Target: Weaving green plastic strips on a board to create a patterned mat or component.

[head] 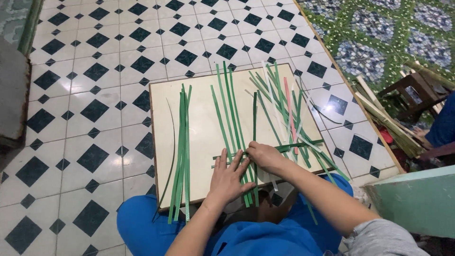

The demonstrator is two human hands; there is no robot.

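A cream square board point(201, 128) lies on the tiled floor in front of my knees in blue trousers. Several long green strips point(231, 106) lie lengthwise across it, with a few white ones and a pink strip point(290, 109) among them. My left hand point(229, 178) presses flat, fingers spread, on the green strips near the board's near edge. My right hand point(265, 156) rests just to its right, fingertips on a crosswise green strip point(296, 145) laid over the upright ones. A separate bundle of green strips point(181, 147) lies on the board's left side.
Black-and-white tiled floor point(95, 114) surrounds the board. A green patterned mat point(379, 38) lies at the upper right, with a small dark wooden stool point(412, 92) and a pile of pale sticks point(388, 121) on it. A green box edge point(417, 199) stands at the right.
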